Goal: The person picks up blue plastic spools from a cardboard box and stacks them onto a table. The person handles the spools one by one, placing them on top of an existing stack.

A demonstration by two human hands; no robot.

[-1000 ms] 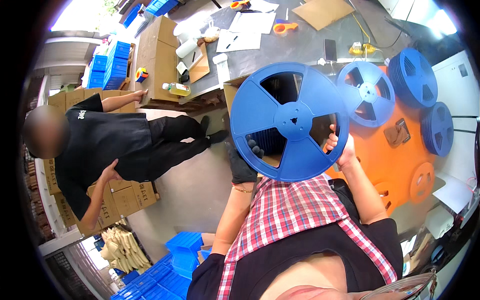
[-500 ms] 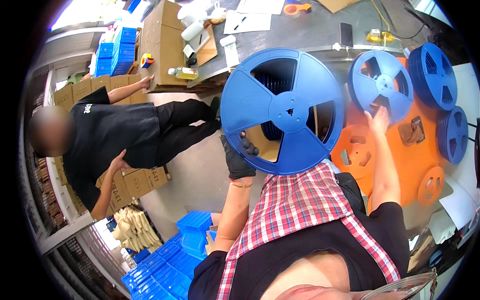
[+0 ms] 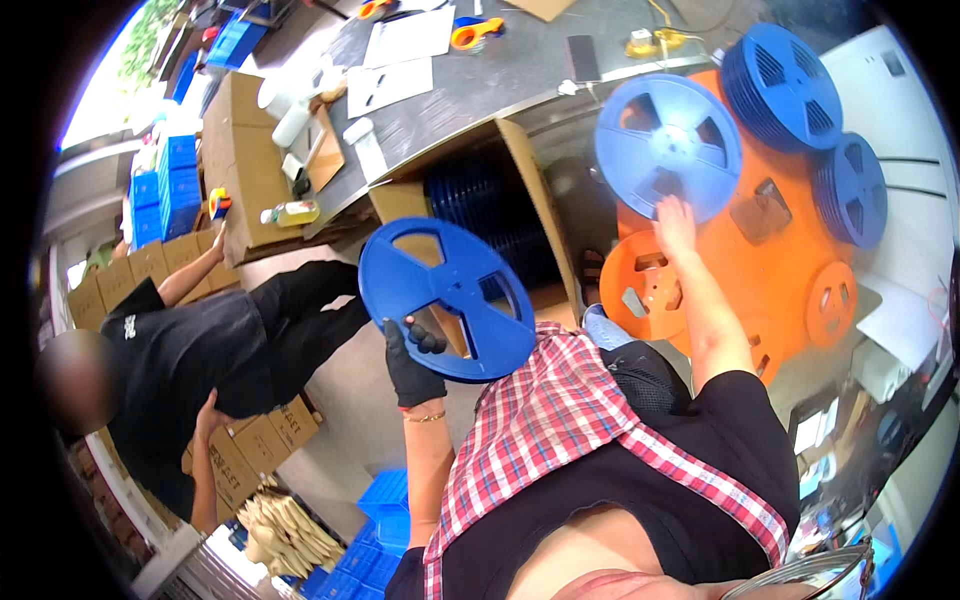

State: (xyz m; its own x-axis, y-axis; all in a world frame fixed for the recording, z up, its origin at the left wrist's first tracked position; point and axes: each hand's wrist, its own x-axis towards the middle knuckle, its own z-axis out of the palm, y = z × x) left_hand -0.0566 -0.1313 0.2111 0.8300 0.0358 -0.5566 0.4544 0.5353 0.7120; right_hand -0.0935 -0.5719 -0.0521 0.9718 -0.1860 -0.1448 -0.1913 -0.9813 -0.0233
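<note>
My left hand (image 3: 411,372), in a black glove, grips the lower left rim of a dark blue plastic reel (image 3: 458,287), its fingertips showing through an opening. The reel hangs tilted in front of my apron, partly covering an open cardboard box (image 3: 540,200) with more blue reels (image 3: 468,198) inside. On my right, a lighter blue reel (image 3: 668,140) is over an orange surface (image 3: 740,265). My bare right hand (image 3: 676,226) has its fingers closed at that reel's near edge. An orange disc (image 3: 640,284) with cut-outs lies beside my right forearm.
Stacked blue reels (image 3: 785,88) and another stack (image 3: 850,190) stand at the right. A grey table (image 3: 470,90) bears a phone (image 3: 581,58), papers and tape dispensers. At left, a person in black (image 3: 190,350) stands by cartons (image 3: 255,445). Blue bins (image 3: 385,505) are lower left.
The reel in my left hand has dropped lower, tilted and moved away from my view, uncovering the box of reels. The whole view has shifted; my right hand stays at the lighter reel's edge.
</note>
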